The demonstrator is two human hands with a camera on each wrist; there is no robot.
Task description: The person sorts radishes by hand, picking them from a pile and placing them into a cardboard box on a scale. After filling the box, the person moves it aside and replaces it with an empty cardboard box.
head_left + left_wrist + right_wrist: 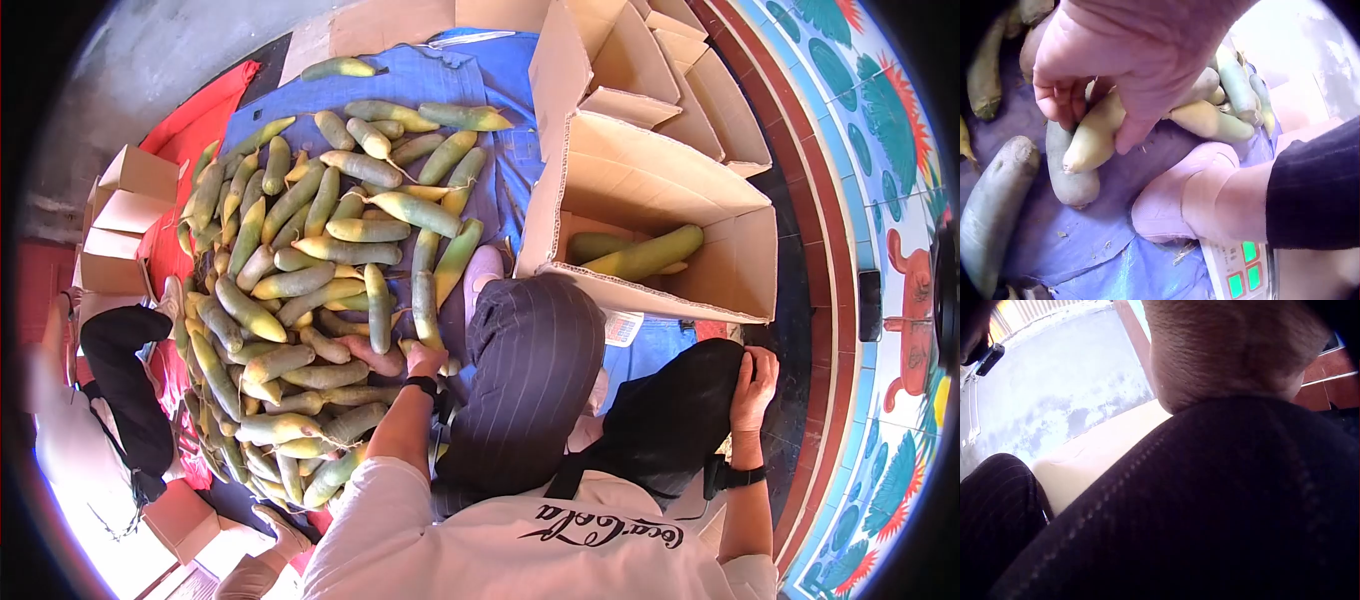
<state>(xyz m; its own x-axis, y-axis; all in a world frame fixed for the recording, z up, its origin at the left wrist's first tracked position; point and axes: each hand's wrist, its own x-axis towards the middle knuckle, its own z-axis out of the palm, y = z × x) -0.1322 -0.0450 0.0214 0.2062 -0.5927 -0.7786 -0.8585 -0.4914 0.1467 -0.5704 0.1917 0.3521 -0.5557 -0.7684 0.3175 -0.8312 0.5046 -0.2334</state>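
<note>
My left hand [427,360] reaches down at the right edge of a big heap of green radishes [330,225]. In the left wrist view its thumb and fingers curl round a pale yellow-green radish [1094,140], whose blunt tip points toward the camera. That radish lies across a darker green one [1072,178], and another radish [1000,206] lies to its left. My right hand [755,390] rests on my right knee and holds nothing. The right wrist view shows only the heel of this hand [1229,356] on dark trousers, its fingers hidden.
An open cardboard box [670,170] with a few radishes [650,253] in it stands ahead to the right, before more boxes [630,60]. A scale [1235,269] lies by my pink shoe [1179,194]. Another person [125,380] sits at the left, across the heap.
</note>
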